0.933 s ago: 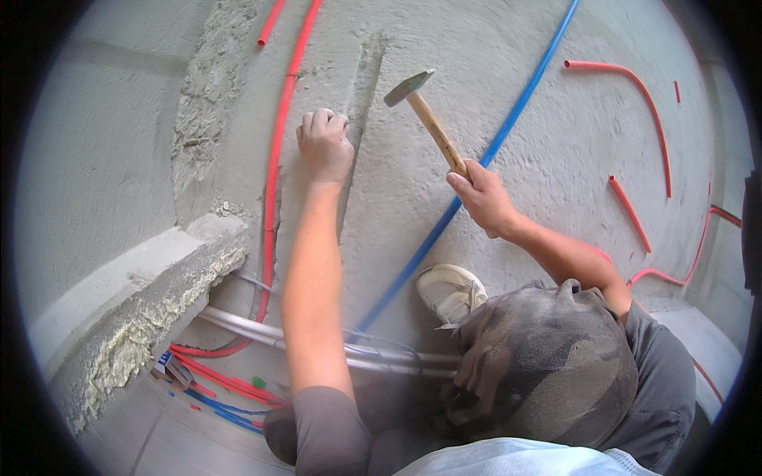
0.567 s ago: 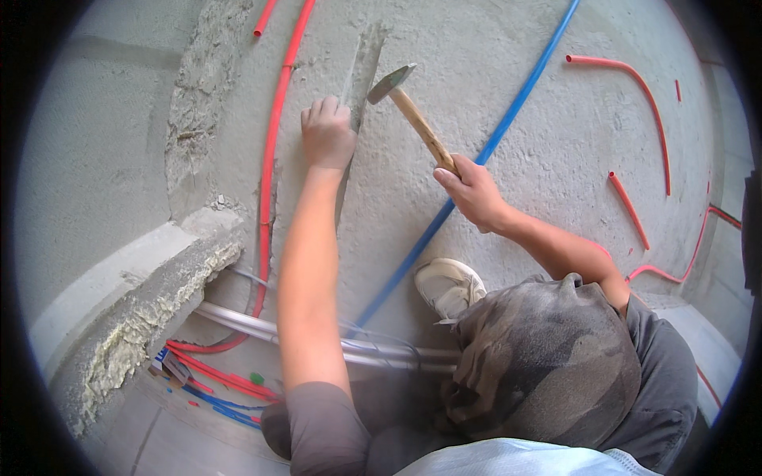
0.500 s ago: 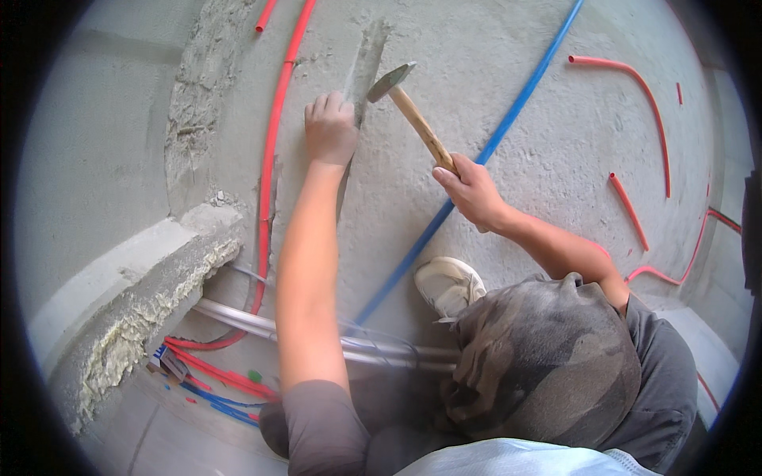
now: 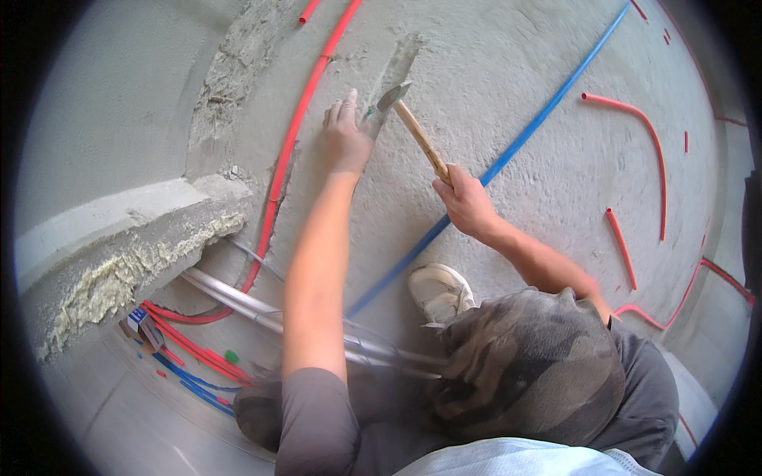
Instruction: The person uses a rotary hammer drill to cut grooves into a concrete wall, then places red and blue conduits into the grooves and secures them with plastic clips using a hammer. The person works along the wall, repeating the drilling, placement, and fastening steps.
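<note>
Bare screed (image 4: 556,159) lies free between blue pipe (image 4: 508,159) and red conduits (image 4: 647,151).

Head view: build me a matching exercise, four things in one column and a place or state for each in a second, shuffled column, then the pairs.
Things
1. wooden-handled hammer with a grey metal head
2. long blue plastic pipe
3. long red plastic pipe
4. worn white shoe

Places or states
A. runs along the floor on the far side of the left hand from the hammer
B. sits on the grey concrete floor beside the camouflage-patterned knee
C. gripped by the right hand
D. passes under the right hand

Pairs: 1-C, 2-D, 3-A, 4-B
</note>
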`<state>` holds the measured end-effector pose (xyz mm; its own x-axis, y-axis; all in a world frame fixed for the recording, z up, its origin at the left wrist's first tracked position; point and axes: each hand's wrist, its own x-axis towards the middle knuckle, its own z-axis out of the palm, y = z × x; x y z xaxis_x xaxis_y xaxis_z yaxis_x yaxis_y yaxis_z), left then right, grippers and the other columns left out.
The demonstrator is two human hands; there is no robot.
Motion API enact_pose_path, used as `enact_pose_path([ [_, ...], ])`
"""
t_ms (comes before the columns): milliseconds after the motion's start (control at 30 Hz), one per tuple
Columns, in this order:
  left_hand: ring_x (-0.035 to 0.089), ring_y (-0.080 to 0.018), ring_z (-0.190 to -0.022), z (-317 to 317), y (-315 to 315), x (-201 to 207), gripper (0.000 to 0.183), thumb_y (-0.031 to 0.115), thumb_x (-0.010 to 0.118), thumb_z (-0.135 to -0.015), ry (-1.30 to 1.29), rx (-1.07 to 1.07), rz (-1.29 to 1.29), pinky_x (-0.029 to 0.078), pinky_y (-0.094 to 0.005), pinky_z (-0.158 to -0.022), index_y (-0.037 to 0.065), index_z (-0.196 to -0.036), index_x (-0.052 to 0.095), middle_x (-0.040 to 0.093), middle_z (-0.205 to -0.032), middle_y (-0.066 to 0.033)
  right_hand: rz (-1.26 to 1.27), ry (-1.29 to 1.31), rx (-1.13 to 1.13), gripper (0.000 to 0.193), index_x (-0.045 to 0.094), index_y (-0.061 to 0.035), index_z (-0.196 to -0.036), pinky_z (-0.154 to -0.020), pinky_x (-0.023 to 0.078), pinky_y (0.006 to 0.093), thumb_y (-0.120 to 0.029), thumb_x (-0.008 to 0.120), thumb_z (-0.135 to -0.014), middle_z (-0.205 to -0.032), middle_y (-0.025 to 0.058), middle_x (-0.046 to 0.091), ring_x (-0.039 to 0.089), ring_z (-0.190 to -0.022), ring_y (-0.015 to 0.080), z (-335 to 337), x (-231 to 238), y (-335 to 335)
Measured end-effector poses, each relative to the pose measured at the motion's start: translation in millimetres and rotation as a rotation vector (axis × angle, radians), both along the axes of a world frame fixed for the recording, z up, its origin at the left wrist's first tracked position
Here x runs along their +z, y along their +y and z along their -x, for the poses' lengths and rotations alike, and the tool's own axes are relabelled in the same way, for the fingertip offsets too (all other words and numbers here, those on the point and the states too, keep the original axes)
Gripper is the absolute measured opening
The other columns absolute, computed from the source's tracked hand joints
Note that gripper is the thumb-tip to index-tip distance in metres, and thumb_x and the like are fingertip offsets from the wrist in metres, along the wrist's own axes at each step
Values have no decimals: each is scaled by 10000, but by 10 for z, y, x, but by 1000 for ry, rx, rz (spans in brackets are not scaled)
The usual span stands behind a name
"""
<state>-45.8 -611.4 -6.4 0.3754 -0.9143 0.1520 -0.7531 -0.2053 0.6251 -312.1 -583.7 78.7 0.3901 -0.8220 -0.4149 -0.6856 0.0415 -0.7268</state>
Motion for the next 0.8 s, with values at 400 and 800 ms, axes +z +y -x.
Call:
enact_pose_path([
  [400, 589, -324, -1341, -75, 72, -18, 610, 22, 647, -850, 41, 32, -6, 530, -450, -1093, 117, -1451, 630, 640, -1427, -117, 241, 186, 149, 293, 517, -15, -1251, -711, 528, 614, -206, 633, -1063, -915, 303, 704, 674, -814, 537, -184, -151, -101],
  [800, 709, -284, -1160, -204, 117, 173, 548, -7, 670, -838, 244, 15, -69, 579, -410, -1034, 52, -1383, 663, 683, -1341, -141, 254, 193, 214, 278, 476, -4, -1084, -730, 527, 625, -249, 607, -1075, -874, 305, 703, 678, -822, 538, -156, -233, -178],
])
